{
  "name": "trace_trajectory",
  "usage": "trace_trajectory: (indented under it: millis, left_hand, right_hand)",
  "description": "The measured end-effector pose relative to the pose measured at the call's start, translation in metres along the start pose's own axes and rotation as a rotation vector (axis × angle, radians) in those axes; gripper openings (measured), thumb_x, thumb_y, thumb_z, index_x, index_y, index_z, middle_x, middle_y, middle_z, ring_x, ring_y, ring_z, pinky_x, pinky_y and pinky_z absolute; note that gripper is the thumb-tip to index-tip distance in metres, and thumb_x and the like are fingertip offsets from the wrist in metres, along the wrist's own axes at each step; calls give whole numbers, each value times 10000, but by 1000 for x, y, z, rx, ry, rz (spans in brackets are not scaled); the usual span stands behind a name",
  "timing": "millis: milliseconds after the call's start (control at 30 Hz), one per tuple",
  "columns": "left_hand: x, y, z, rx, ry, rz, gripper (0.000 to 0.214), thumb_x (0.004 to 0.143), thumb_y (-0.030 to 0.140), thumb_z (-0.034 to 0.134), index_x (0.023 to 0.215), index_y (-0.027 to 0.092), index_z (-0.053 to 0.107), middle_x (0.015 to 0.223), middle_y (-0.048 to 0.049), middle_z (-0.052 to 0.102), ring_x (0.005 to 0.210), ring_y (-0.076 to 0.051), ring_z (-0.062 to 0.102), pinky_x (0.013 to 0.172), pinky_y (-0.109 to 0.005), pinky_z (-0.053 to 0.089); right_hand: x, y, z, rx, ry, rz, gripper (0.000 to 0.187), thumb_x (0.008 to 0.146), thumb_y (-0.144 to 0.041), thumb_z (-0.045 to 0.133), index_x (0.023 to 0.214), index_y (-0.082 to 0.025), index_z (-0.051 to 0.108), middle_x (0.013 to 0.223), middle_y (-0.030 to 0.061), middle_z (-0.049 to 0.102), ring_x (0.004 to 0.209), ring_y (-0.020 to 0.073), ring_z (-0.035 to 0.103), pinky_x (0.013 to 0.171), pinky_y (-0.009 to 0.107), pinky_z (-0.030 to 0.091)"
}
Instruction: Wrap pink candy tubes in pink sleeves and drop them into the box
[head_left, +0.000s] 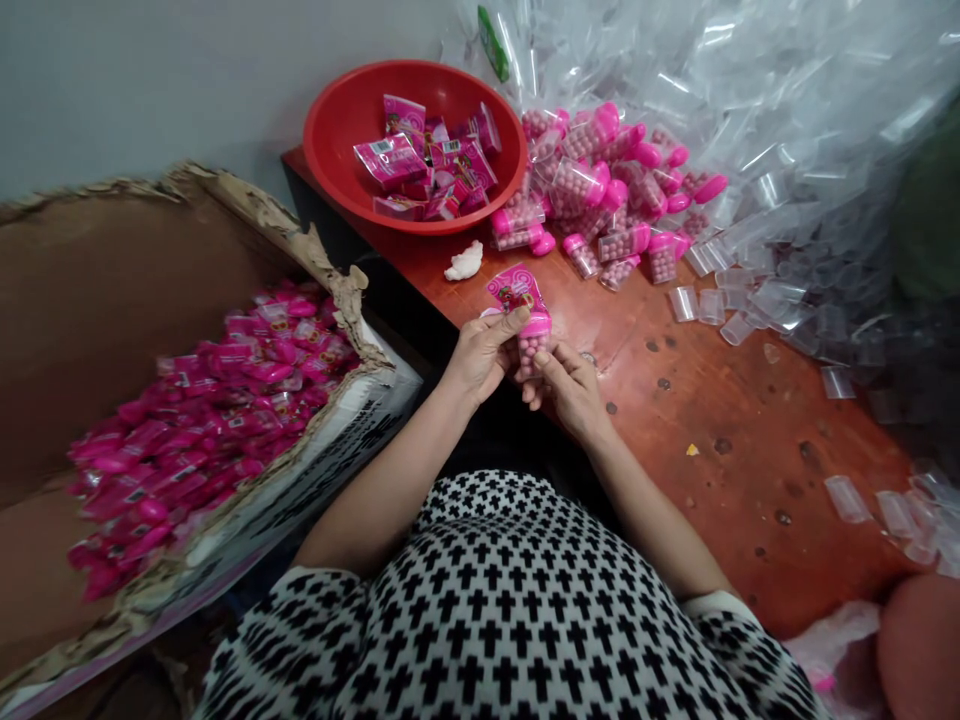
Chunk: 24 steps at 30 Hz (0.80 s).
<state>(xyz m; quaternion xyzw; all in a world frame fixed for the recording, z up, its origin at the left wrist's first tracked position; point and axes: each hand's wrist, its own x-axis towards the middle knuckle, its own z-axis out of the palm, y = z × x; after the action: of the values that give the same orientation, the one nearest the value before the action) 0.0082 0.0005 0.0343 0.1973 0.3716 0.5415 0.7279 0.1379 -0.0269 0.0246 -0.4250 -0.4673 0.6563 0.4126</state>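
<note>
Both my hands meet over the near edge of a reddish-brown table (697, 400). My left hand (480, 352) grips a small clear bottle of pink candy balls with a pink cap (534, 335), its thumb lying across the top. A pink printed label card (514, 287) sticks up behind the bottle. My right hand (564, 385) pinches the bottle's lower end from the right.
A red bowl (337, 120) with pink label packets stands at the table's far end. Beside it lie several filled pink-capped bottles (600, 190) and many empty clear bottles (750, 290). A torn cardboard box (112, 300) at left holds packed pink items. A white crumpled scrap (465, 262) lies near the bowl.
</note>
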Motion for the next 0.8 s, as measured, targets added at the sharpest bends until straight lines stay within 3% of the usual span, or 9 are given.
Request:
trace_trajectory:
  millis: [100, 267, 433, 500, 567, 667, 733, 800]
  left_hand:
    - [2, 4, -2, 49, -40, 13, 380, 575, 413, 849, 610, 91, 651, 536, -35, 609, 459, -112, 559, 443, -232, 454]
    - [3, 2, -2, 112, -5, 82, 324, 591, 359, 847, 585, 95, 659, 568, -50, 646, 462, -106, 570, 440, -221, 454]
    - [-1, 0, -1, 129, -28, 60, 323, 628, 381, 818, 576, 108, 654, 499, -16, 580, 387, -99, 518, 345, -214, 387]
    - [-1, -2, -2, 148, -22, 86, 320, 635, 377, 811, 565, 113, 645, 482, -4, 556, 369, -90, 494, 332, -209, 365]
    - [-2, -4, -4, 203, 23, 129, 296, 658, 364, 794, 583, 114, 654, 503, -5, 569, 381, -80, 492, 344, -199, 362]
    - [-4, -6, -6, 337, 127, 197, 252, 696, 346, 755, 605, 128, 664, 517, 1, 585, 414, -78, 515, 393, -194, 407]
    - [-9, -5, -5, 468, 133, 193, 232, 709, 323, 727, 589, 142, 646, 479, 14, 571, 403, -90, 525, 403, -203, 426]
    - [-15, -3, -2, 608, 79, 159, 225, 713, 296, 705, 568, 152, 613, 455, 20, 568, 388, -106, 533, 395, -214, 432]
  right_hand:
    - [1, 0, 1, 42, -21, 26, 344, 816, -524, 616, 939, -207, 562, 699, -33, 640, 477, 81, 587, 391, 182, 462]
    - [-3, 2, 7, -274, 212, -155, 255, 855, -463, 602, 927, -220, 582, 657, -43, 599, 496, 72, 561, 471, 188, 494]
    - [2, 5, 11, 84, 41, 0, 315, 828, -515, 602, 895, -212, 547, 670, -41, 623, 436, 75, 552, 354, 177, 418]
    - [3, 6, 11, 116, 40, 27, 336, 821, -536, 600, 884, -212, 538, 673, -43, 623, 439, 72, 553, 358, 172, 410]
    - [3, 3, 9, -22, 48, 24, 352, 829, -560, 576, 889, -215, 547, 693, -35, 631, 462, 81, 570, 401, 191, 445]
    - [4, -12, -4, -487, 79, -56, 377, 847, -575, 548, 906, -209, 618, 723, -2, 658, 567, 128, 616, 554, 268, 511]
    - [10, -31, -15, -754, 202, -202, 404, 841, -580, 561, 946, -201, 653, 831, 42, 691, 718, 177, 646, 688, 331, 517]
    - [21, -53, -26, -821, 244, -385, 468, 819, -606, 575, 1036, -196, 638, 1020, 88, 685, 902, 216, 640, 778, 362, 501]
